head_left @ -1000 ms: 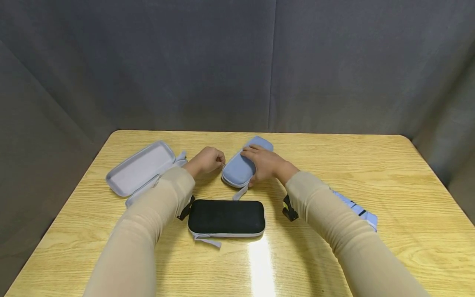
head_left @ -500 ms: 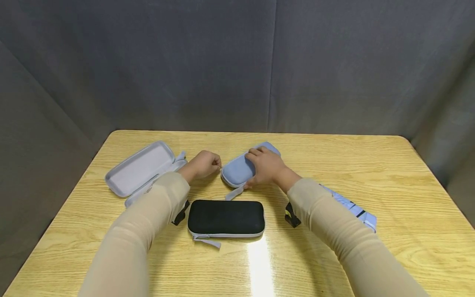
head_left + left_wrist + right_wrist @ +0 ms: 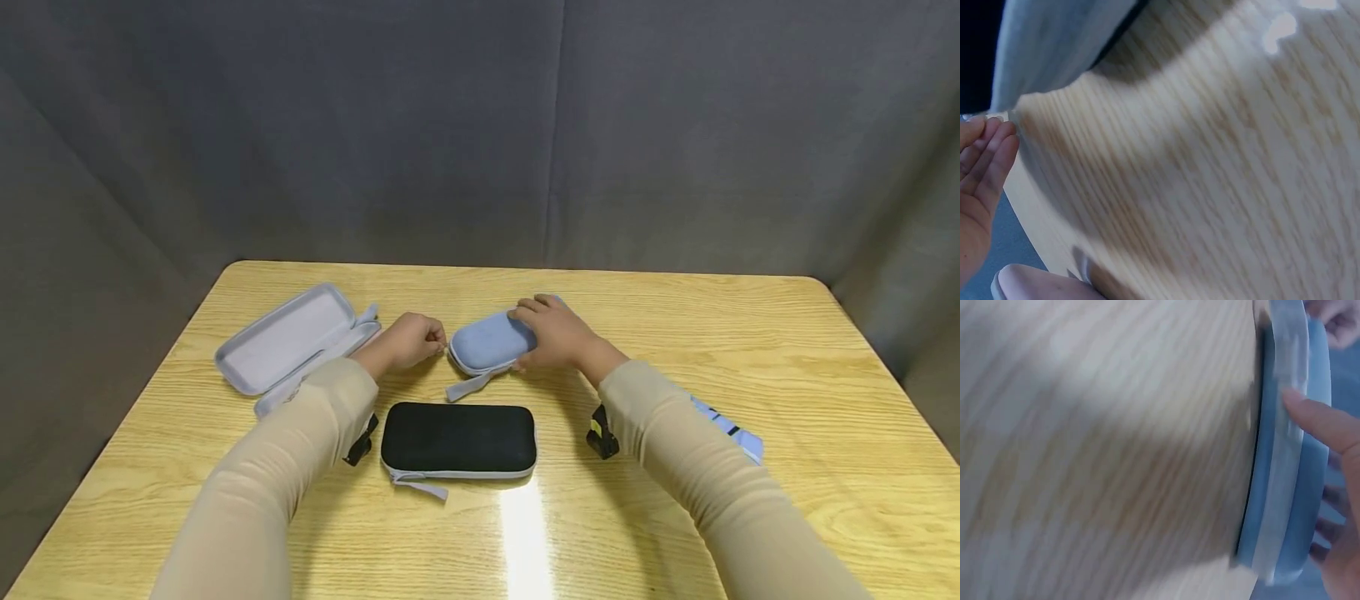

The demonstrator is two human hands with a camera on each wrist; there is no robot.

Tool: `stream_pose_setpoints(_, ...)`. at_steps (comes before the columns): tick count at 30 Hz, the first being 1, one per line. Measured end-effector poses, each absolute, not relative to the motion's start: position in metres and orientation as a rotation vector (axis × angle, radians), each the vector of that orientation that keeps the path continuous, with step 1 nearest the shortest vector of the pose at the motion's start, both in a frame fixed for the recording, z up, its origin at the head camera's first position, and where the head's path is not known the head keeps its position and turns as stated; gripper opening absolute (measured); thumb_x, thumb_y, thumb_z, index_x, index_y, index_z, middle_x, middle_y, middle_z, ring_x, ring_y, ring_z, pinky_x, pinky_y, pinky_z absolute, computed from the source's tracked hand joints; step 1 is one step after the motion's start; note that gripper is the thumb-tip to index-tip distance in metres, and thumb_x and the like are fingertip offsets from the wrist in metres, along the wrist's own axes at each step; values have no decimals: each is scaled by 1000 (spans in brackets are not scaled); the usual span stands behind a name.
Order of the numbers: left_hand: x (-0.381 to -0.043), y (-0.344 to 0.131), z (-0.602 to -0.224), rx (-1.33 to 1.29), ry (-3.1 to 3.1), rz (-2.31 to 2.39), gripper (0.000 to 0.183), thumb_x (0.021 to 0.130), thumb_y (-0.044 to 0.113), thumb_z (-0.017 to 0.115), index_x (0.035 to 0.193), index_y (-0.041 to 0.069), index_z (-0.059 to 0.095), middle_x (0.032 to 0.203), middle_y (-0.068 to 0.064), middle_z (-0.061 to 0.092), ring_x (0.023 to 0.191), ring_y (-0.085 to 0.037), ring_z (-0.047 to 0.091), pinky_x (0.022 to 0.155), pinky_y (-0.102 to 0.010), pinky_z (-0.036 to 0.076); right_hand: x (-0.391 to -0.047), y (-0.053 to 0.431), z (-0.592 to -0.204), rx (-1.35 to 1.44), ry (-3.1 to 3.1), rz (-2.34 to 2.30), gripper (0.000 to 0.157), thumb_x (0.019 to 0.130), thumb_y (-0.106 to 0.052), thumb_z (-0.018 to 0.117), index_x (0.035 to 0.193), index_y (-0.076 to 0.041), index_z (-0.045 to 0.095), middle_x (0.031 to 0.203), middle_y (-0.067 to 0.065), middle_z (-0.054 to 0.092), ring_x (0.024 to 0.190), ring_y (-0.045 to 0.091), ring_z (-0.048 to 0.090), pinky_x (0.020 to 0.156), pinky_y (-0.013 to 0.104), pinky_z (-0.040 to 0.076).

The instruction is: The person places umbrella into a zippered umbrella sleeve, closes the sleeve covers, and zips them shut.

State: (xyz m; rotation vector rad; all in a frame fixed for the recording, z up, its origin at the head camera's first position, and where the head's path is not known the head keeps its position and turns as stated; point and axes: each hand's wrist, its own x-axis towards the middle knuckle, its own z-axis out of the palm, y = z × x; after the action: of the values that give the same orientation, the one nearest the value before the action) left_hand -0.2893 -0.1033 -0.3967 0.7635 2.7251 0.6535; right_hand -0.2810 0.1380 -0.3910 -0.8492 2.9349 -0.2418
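A blue zip case (image 3: 491,342) lies at an angle on the table between the two hands, with its pale fabric pull tab (image 3: 467,387) hanging toward the front. My right hand (image 3: 555,333) grips the case's right part from above. In the right wrist view, the thumb (image 3: 1316,419) presses on the pale zipper band and the other fingers wrap the far side. At the case's left end, my left hand (image 3: 408,340) has its thumb and fingertips pinched together at the edge. What exactly they pinch is too small to make out. Its curled fingers (image 3: 1000,162) show at the left wrist view's edge.
A black zip case (image 3: 459,439) lies closed in front of the hands. An opened grey case (image 3: 285,342) lies at the left, partly behind the left sleeve. A folded blue striped cloth (image 3: 727,429) peeks out beyond the right sleeve. A dark curtain (image 3: 480,133) hangs behind the table.
The blue case has turned, its right end coming nearer and rightward with my right hand. The pull tab has swung left. My left hand has shifted slightly left and nearer.
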Motion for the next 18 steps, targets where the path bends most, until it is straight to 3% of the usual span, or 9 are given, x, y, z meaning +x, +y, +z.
stream_pose_setpoints(5, -287, -106, -399, 753, 2738, 677, 7, 83, 6, 56, 79, 3, 61, 70, -1, 57, 65, -13, 47, 61, -25, 40, -282, 143, -391, -878, 2923, -311, 65, 69, -34, 71, 124, -11, 45, 129, 12, 39, 119, 36, 26, 98, 43, 19)
stream_pose_setpoints(12, -280, -113, -402, 759, 2758, 729, 7, 82, 6, 57, 78, 3, 62, 69, -1, 57, 62, -12, 48, 59, -25, 40, -275, 136, -394, -809, 2992, -237, 64, 68, -45, 67, 121, -15, 48, 124, 9, 44, 111, 35, 34, 85, 50, 30)
stream_pose_setpoints(18, -274, -114, -404, 776, 2758, 773, 8, 82, 6, 56, 77, 3, 62, 65, 0, 55, 57, -11, 45, 54, -23, 38, -267, 133, -397, -741, 3039, -240, 65, 67, -50, 65, 121, -17, 49, 120, 6, 47, 105, 34, 37, 78, 48, 35)
